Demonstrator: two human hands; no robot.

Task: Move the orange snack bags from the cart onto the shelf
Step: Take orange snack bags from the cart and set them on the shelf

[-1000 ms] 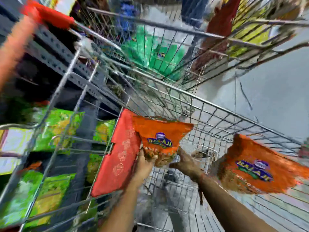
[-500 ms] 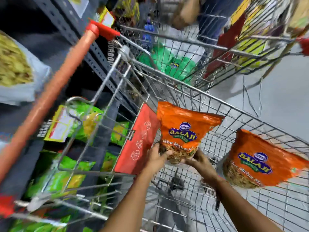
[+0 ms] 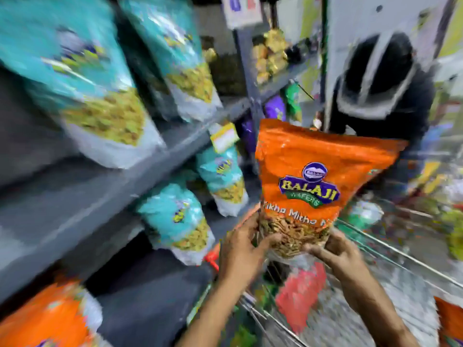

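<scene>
Holding the orange snack bag (image 3: 313, 176) upright, both hands pinch its bottom edge above the cart (image 3: 390, 249). The left hand (image 3: 240, 251) clamps the corner at about 7 o'clock of the bag, thumb on the front. The right hand (image 3: 338, 251) clamps the corner at about 5 o'clock. The bag is in the air, touching only the hands.

It looks puffy and light, with loose crunchy bits piled at the bottom. The skin is thin, shiny and probably slippery. Squeezing hard could crush the snack inside, so the flat bottom seam and the corners look like the safest spots to take hold.

At 9 o'clock from the bag is the grey shelf (image 3: 140, 176), with teal bags (image 3: 175, 216) standing on it. At 8 o'clock, low down, another orange bag (image 3: 50, 319) already sits on a lower shelf board. That looks like the likely spot for this one. At 4 o'clock, one more orange bag (image 3: 451, 321) waits in the cart. At 1 o'clock, a person in dark clothes (image 3: 380, 78) stands close by.
</scene>
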